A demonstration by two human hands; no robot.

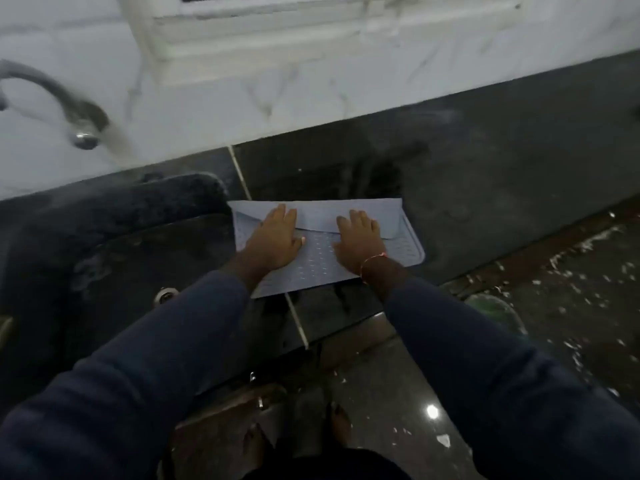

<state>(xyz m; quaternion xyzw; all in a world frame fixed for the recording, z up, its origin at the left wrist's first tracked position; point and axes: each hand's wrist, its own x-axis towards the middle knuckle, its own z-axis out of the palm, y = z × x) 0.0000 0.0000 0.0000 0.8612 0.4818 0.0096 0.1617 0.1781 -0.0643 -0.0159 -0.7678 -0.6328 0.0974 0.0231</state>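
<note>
A pale blue-grey mat (317, 258) with a pattern of small dots lies on the dark stone counter (485, 188). Its far edge is folded over toward me into a smooth flap (322, 214). My left hand (275, 237) lies flat on the left part of the mat, fingers straight and resting across the flap's edge. On the right part my right hand (360, 237) presses down the same way, palm down. A thin bracelet circles my right wrist. Both arms wear dark blue sleeves.
A dark sink basin (114, 258) with a metal drain sits left of the mat, and a curved tap (59, 98) comes off the white marble wall behind it. Below the counter's front edge lie a wet, littered floor (571, 306) and my bare feet.
</note>
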